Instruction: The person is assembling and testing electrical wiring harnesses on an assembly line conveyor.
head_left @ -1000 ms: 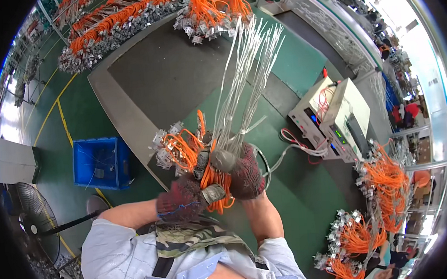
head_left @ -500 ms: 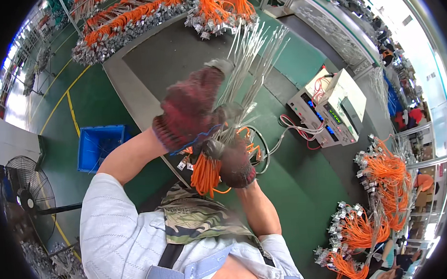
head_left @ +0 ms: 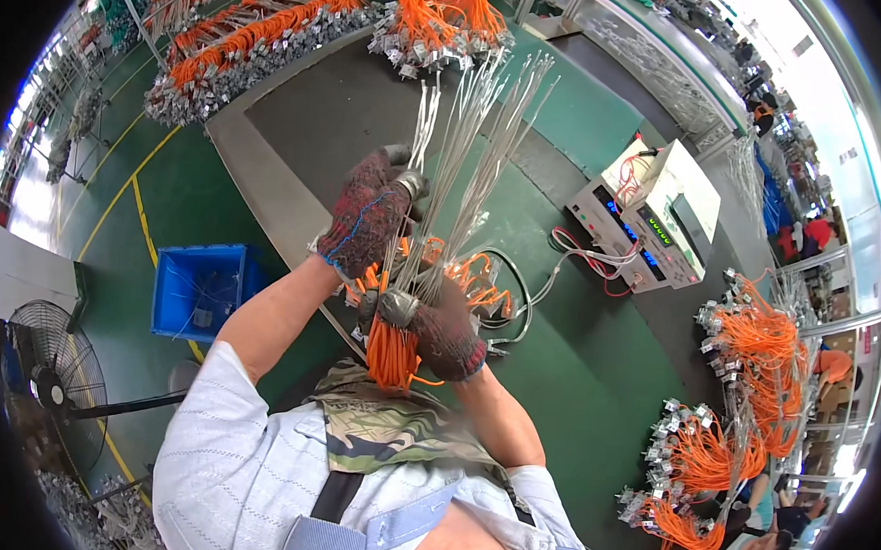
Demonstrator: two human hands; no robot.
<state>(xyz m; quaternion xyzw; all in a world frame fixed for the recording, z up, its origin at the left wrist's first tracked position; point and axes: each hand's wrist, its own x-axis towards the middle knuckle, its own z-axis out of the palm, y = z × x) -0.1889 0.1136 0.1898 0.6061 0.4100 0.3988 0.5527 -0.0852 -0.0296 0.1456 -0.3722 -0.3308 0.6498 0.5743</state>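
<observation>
A bundle of orange cables (head_left: 395, 356) with long, thin silvery wire ends (head_left: 483, 126) is in front of my body, over the table. My right hand (head_left: 445, 329), in a dark red knitted glove with grey fingertips, is closed round the bundle where orange meets silver. My left hand (head_left: 367, 217), gloved alike, is above it on the left. Its fingers are closed on a few of the silvery wires (head_left: 424, 128), which stand apart from the rest. More orange cable (head_left: 480, 283) and a dark cable loop (head_left: 521, 281) lie beyond my right hand.
An electronic test instrument (head_left: 645, 222) with lit displays and red and white leads stands to the right. Orange cable bundles (head_left: 439, 24) lie at the table's far edge, and others (head_left: 704, 450) hang at the right. A blue bin (head_left: 197, 290) and a fan (head_left: 56, 361) are at the left.
My left hand has come down slightly from its blurred, raised position, and a few wires now stand separated beside it. My right hand still grips the bundle, which has shifted slightly left.
</observation>
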